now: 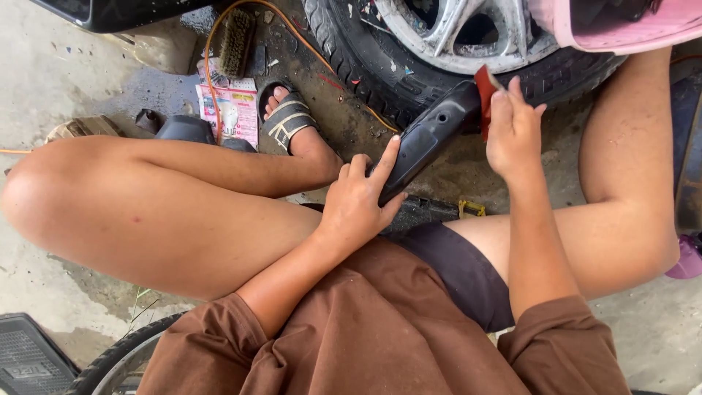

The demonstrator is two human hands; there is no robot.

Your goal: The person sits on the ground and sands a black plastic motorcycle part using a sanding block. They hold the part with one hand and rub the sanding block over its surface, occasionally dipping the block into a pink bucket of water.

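Black plastic trim piece [428,139] propped between the knees, in front of the car tyre [365,66]

Left hand [358,201] closes around its lower end; right hand [514,132] pinches a red sanding pad [484,91] against the top; steadying the lower end firmly and rubbing evenly should help

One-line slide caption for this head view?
Seated person's left hand steadies a long black plastic part while the right hand presses a red sanding sheet to its upper end.
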